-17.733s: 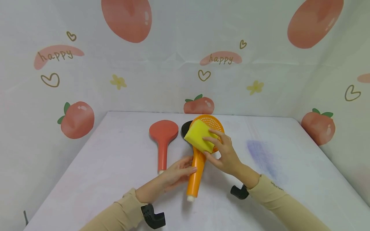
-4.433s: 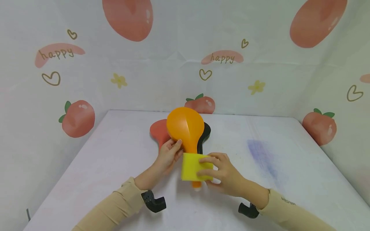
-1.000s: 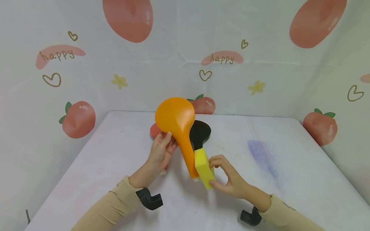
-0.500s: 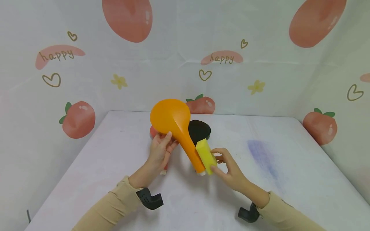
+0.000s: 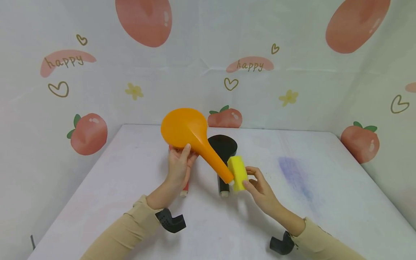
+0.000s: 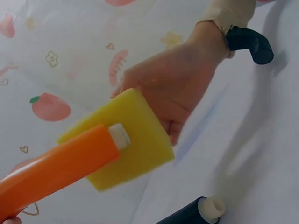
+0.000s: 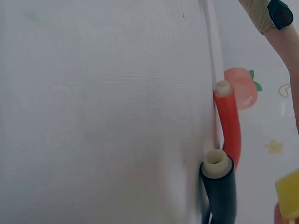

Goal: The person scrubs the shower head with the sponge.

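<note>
An orange hand-held shower head (image 5: 185, 127) is raised above the table, smooth back toward the head camera, its handle slanting down to the right. My left hand (image 5: 178, 168) grips it under the round head, thumb on the near edge. A yellow sponge (image 5: 238, 173) is pinched in my right hand (image 5: 264, 193) at the handle's white threaded end. In the left wrist view the sponge (image 6: 145, 151) lies behind that end; whether they touch I cannot tell. Beneath lies a black shower head (image 5: 222, 143), partly covered. A red shower head (image 5: 185, 188) is mostly hidden behind my left hand.
The white table (image 5: 130, 234) ends at a printed cloth backdrop (image 5: 182, 79). A blue-purple smudge (image 5: 295, 178) marks its right side. Each wrist wears a black camera mount (image 5: 170, 221). In the right wrist view, the red handle (image 7: 229, 123) stands beyond the black one (image 7: 220, 193).
Long before, the orange shower head showed its holed face; now its smooth back shows. Over the last second it has tilted, head leftward and handle end up right. The sponge has moved up and slightly right.
</note>
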Demonstrator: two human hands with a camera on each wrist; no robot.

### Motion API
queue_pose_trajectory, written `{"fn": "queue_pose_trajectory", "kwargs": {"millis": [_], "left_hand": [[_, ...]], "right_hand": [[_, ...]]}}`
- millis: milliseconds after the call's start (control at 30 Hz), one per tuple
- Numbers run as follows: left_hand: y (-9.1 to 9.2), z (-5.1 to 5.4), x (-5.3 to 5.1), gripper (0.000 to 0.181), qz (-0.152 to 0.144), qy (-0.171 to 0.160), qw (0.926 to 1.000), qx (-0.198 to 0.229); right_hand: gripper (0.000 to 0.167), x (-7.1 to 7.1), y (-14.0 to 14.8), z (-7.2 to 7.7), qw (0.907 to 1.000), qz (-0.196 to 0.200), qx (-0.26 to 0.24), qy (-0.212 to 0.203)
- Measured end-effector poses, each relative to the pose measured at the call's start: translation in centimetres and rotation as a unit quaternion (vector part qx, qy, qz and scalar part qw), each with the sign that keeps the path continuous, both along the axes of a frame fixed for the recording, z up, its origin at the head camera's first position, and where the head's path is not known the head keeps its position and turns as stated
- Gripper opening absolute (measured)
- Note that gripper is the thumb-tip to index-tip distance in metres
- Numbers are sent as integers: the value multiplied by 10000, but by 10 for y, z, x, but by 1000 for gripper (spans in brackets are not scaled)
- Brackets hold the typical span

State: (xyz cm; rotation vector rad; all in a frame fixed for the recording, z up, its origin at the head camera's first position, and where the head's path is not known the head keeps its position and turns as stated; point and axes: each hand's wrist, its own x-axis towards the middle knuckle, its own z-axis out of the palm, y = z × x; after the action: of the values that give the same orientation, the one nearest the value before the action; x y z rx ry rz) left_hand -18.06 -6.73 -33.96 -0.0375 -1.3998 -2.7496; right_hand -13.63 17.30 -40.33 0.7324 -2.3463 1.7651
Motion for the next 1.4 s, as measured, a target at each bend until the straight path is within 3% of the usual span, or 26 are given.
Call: {"fn": "queue_pose_trajectory", "kwargs": {"millis": [100, 233, 300, 400, 533, 567, 633, 767, 900, 1000, 1067, 1133, 1200, 1300, 1400], "left_hand": [[0, 0, -1, 44, 69, -74, 9999, 34], [0, 0, -1, 44, 102, -209, 9997, 40], [0, 0, -1, 44, 134, -308, 9994, 84], [0, -2, -2, 46, 237, -419, 9986, 225], [-1, -3, -4, 47, 388, -513, 9968, 480], [-1, -4, -4, 47, 413, -514, 9965, 519], [-2, -4, -5, 46, 435, -521, 9958, 613], [-4, -4, -5, 47, 423, -483, 9952, 735], [-4, -3, -3, 47, 385, -515, 9939, 895], [-3, -2, -1, 48, 342, -523, 9938, 924], [-1, -2, -1, 48, 327, -529, 9939, 913], [0, -2, 0, 49, 306, -525, 9942, 885], [1, -2, 0, 49, 302, -544, 9941, 889], [1, -3, -1, 49, 286, -558, 9938, 918], [1, -4, -1, 48, 266, -560, 9940, 904]], "right_hand": [[41, 0, -2, -1, 9959, -344, 170, 825], [53, 2, -4, 0, 9768, -719, 579, 1934], [46, 2, -4, 1, 9664, -709, 728, 2359], [37, 3, -6, 1, 9432, -627, 1079, 3078], [33, 1, -9, 0, 9027, -602, 1496, 3989], [33, 0, -9, 0, 8969, -631, 1557, 4092], [33, 1, -9, 0, 8955, -751, 1629, 4073], [35, 0, -8, -1, 9226, -1037, 1568, 3368], [57, -1, -8, -2, 9586, -1142, 1094, 2369], [58, -2, -9, -1, 9849, -851, 458, 1438], [55, -2, -8, 2, 9968, -433, -116, 668], [50, -3, -7, 5, 9981, -82, -604, -91], [45, -2, -6, 8, 9931, 92, -893, -756], [36, -2, -4, 14, 9812, 198, -1174, -1517], [30, -3, -2, 18, 9664, 431, -1567, -1992]]}}
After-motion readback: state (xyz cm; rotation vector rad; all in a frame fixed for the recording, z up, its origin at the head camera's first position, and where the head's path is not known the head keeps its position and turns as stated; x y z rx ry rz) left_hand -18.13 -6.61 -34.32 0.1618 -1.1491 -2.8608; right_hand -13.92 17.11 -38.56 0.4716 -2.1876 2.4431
